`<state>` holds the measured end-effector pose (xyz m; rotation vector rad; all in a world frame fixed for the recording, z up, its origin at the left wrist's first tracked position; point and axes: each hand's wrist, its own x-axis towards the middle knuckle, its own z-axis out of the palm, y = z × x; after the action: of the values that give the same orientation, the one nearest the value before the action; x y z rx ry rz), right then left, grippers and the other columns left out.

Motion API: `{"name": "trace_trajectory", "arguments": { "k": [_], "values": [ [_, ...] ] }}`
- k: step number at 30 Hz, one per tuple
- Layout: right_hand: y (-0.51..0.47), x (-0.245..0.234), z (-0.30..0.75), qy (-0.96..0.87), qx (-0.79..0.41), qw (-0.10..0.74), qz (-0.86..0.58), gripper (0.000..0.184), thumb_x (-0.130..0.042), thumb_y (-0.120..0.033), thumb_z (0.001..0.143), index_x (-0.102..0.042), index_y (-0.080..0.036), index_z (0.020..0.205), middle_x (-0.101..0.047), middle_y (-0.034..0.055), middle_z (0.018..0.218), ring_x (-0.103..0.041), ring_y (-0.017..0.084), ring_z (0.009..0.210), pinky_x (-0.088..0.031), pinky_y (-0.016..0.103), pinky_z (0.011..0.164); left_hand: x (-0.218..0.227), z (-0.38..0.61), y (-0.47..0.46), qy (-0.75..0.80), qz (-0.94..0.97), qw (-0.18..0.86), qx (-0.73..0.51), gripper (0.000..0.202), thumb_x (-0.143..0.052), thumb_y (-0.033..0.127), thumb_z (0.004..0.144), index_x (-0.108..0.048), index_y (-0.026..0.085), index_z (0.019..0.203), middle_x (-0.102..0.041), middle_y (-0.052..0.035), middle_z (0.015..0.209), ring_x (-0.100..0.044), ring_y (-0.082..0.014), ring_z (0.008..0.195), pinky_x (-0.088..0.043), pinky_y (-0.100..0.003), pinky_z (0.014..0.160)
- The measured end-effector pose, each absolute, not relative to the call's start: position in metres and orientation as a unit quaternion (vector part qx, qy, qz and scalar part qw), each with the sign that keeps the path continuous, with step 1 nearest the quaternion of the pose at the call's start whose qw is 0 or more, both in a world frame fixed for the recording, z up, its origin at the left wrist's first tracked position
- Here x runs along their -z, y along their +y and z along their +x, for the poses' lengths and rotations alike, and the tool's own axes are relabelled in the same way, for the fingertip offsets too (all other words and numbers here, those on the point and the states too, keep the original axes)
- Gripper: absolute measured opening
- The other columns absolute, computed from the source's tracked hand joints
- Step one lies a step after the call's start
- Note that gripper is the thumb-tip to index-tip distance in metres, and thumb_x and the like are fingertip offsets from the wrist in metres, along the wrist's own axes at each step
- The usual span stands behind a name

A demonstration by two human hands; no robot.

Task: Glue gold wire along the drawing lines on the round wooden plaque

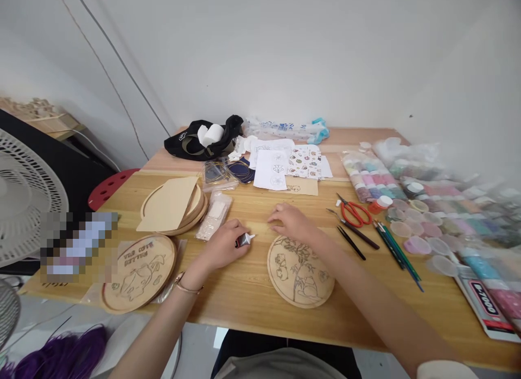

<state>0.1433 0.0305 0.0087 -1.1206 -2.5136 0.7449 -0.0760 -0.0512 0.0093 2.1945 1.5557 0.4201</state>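
Note:
My left hand [228,243] is closed around a small dark glue tube [245,239], its white nozzle pointing right; most of the tube is hidden in the palm. My right hand [290,221] hovers at the far edge of a round wooden plaque [301,286], fingers loosely bent and apart, with nothing visible in them. Panda and bamboo outlines are drawn on this plaque, and my right forearm crosses over its right side. Another round plaque [140,273] with a line drawing and lettering lies at the left, on a clear plastic bag.
Stacked wooden discs [191,221] hold a tan sheet [166,202]. Toward the right lie red-handled scissors [356,212], black tweezers [350,242], pencils [393,248], small plastic cups [431,229] and bead bags [372,175]. Printed papers [271,170] and a black bag [187,143] sit behind. A fan [28,194] stands left.

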Motion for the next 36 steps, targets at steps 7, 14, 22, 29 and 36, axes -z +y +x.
{"name": "trace_trajectory", "arguments": {
  "k": [7, 14, 22, 29, 36],
  "values": [
    [0.042, 0.007, 0.139, -0.910, -0.227, 0.120, -0.325, 0.008, -0.067, -0.017, 0.076, -0.074, -0.020, 0.078, -0.067, 0.0064, 0.094, -0.058, 0.021, 0.090, -0.042, 0.032, 0.080, -0.002, -0.076, -0.050, 0.574, 0.788, 0.176, -0.141, 0.035, -0.065, 0.021, 0.076, -0.063, 0.020, 0.111, -0.060, -0.0058, 0.094, -0.059, -0.0231, 0.090, -0.049, -0.037, 0.082],
    [0.025, -0.008, 0.147, -0.928, -0.168, 0.140, -0.303, 0.014, -0.058, -0.016, 0.085, -0.070, -0.018, 0.078, -0.070, 0.0063, 0.085, -0.058, 0.020, 0.083, -0.040, 0.033, 0.075, -0.013, -0.065, -0.085, 0.609, 0.760, 0.108, -0.202, 0.034, -0.065, 0.021, 0.081, -0.062, 0.017, 0.115, -0.061, -0.0096, 0.106, -0.056, -0.0271, 0.101, -0.046, -0.043, 0.089],
    [-0.049, -0.051, 0.189, -0.918, -0.099, 0.268, -0.275, 0.016, -0.052, -0.018, 0.091, -0.065, -0.017, 0.082, -0.070, 0.0047, 0.077, -0.060, 0.017, 0.074, -0.044, 0.030, 0.069, -0.007, -0.024, -0.126, 0.638, 0.736, 0.165, -0.157, 0.013, -0.061, 0.026, 0.088, -0.068, 0.018, 0.095, -0.070, -0.0059, 0.090, -0.063, -0.0247, 0.090, -0.045, -0.040, 0.083],
    [-0.107, -0.047, 0.217, -0.874, -0.099, 0.333, -0.338, 0.015, -0.051, -0.012, 0.088, -0.061, -0.020, 0.080, -0.069, 0.0021, 0.071, -0.062, 0.013, 0.064, -0.047, 0.023, 0.059, -0.006, 0.007, -0.129, 0.671, 0.713, 0.162, -0.122, 0.014, -0.059, 0.025, 0.088, -0.066, 0.015, 0.096, -0.067, -0.0082, 0.091, -0.061, -0.0264, 0.090, -0.042, -0.038, 0.078],
    [-0.128, -0.011, 0.236, -0.837, -0.150, 0.277, -0.448, 0.019, -0.047, -0.012, 0.085, -0.063, -0.020, 0.079, -0.069, 0.0009, 0.070, -0.057, 0.011, 0.052, -0.043, 0.023, 0.049, -0.008, 0.007, -0.121, 0.685, 0.704, 0.150, -0.110, 0.015, -0.053, 0.020, 0.090, -0.068, 0.018, 0.093, -0.066, -0.0064, 0.091, -0.061, -0.0244, 0.092, -0.039, -0.035, 0.077]
  ]
}}
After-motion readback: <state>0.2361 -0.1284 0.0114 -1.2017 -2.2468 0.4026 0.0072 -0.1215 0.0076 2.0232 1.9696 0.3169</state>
